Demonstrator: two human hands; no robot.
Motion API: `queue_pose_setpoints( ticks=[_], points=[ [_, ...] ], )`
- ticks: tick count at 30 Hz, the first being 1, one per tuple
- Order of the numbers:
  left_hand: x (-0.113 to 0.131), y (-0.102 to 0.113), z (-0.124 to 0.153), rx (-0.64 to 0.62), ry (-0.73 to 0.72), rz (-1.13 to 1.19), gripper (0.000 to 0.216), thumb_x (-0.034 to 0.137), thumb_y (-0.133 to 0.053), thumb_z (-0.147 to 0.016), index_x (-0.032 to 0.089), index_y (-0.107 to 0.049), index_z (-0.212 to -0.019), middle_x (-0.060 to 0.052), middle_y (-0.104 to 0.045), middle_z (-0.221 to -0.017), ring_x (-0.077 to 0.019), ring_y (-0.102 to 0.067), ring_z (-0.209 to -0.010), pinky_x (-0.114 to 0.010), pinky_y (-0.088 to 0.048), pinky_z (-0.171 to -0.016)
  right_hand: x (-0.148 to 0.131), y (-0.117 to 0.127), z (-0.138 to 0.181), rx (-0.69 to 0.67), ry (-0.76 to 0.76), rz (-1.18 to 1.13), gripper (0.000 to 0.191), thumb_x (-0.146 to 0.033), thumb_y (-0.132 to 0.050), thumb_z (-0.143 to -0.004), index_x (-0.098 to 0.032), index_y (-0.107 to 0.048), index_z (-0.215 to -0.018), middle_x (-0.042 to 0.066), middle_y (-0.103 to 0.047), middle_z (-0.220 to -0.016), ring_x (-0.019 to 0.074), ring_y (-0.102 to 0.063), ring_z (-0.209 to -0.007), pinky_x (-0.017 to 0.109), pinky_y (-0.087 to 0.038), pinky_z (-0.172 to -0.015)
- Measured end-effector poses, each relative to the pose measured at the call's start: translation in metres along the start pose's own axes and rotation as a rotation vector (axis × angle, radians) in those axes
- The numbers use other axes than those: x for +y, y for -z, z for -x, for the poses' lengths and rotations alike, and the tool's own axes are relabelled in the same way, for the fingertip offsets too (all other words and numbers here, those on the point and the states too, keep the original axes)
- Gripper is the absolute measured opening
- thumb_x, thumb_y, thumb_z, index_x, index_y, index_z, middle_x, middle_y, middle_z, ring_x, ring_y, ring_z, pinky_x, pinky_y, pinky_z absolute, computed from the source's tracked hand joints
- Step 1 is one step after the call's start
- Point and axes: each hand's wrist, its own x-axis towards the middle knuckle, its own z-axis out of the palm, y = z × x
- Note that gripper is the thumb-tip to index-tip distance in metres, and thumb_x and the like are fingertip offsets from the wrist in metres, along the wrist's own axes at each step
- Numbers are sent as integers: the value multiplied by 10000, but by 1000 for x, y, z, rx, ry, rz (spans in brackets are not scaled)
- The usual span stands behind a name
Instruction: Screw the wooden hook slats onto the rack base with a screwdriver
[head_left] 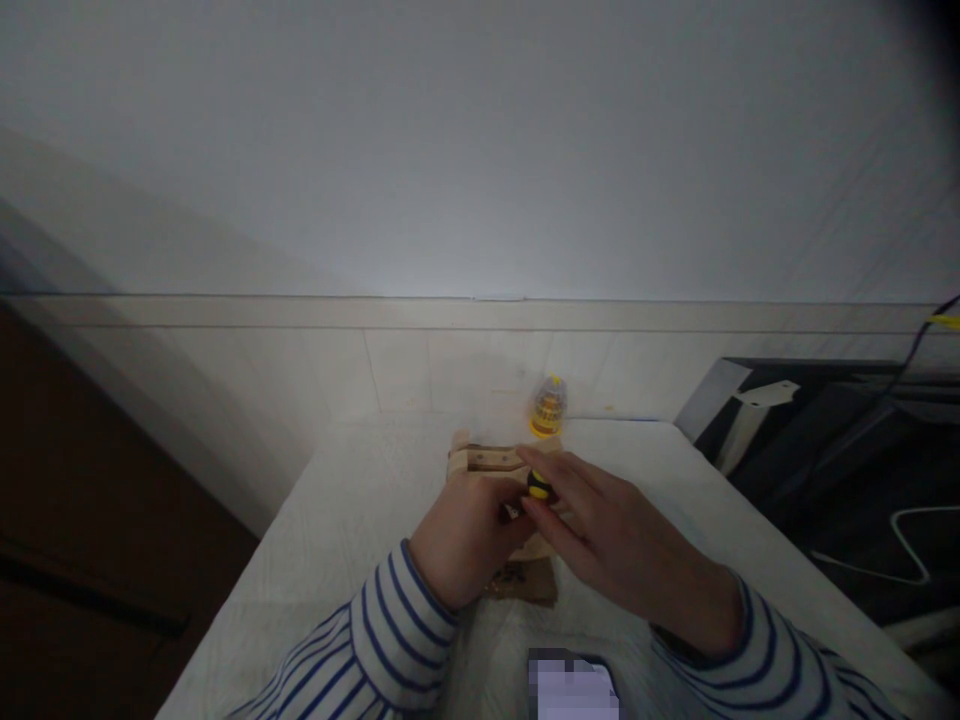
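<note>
My right hand (600, 510) grips a small screwdriver by its black and yellow handle (538, 484), between the thumb and fingers. Close beside it, my left hand (469, 530) is closed, its fingertips pinched together just below the handle. Whatever those fingertips hold is hidden. Under and behind both hands lies a light wooden assembly (491, 459) with bars and small holes, partly covered by the hands. A flat brown piece (536, 582) with small dark bits on it lies in front of the assembly.
A clear cone-shaped case with a yellow base (548, 408) stands at the table's back, by the wall. A phone-like object (576, 690) with a blurred screen lies at the near edge. Dark panels and a metal bracket (750, 415) are to the right of the white-covered table (360, 480).
</note>
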Motion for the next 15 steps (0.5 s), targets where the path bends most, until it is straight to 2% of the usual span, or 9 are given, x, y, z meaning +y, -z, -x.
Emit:
queue_pose_setpoints(
  ticks=[4, 8, 15],
  points=[
    [-1, 0, 0, -10, -4, 9, 169, 169, -522, -799, 135, -687, -811, -28, -666, -713, -133, -576, -617, -218, -411, -576, 0, 4, 0, 29, 14, -24, 405, -211, -402, -894, -162, -360, -1294, 123, -596, -1127, 212, -589, -1006, 402, -530, -819],
    [-1, -1, 0, -6, -10, 13, 165, 158, -529, -802, 136, -690, -835, -31, -670, -733, -133, -578, -624, -219, -415, -584, 1, 4, 0, 16, 25, -12, 336, -185, -373, -904, -162, -417, -1237, 120, -592, -1143, 208, -571, -1047, 409, -509, -867],
    [-1, -1, 0, -9, -31, 11, 171, 155, -530, -810, 138, -686, -878, -39, -684, -802, -143, -597, -667, -226, -430, -612, 0, 2, 0, 43, 39, 1, 339, -175, -366, -907, -157, -417, -1241, 130, -590, -1142, 210, -569, -1055, 410, -512, -872]
  ],
)
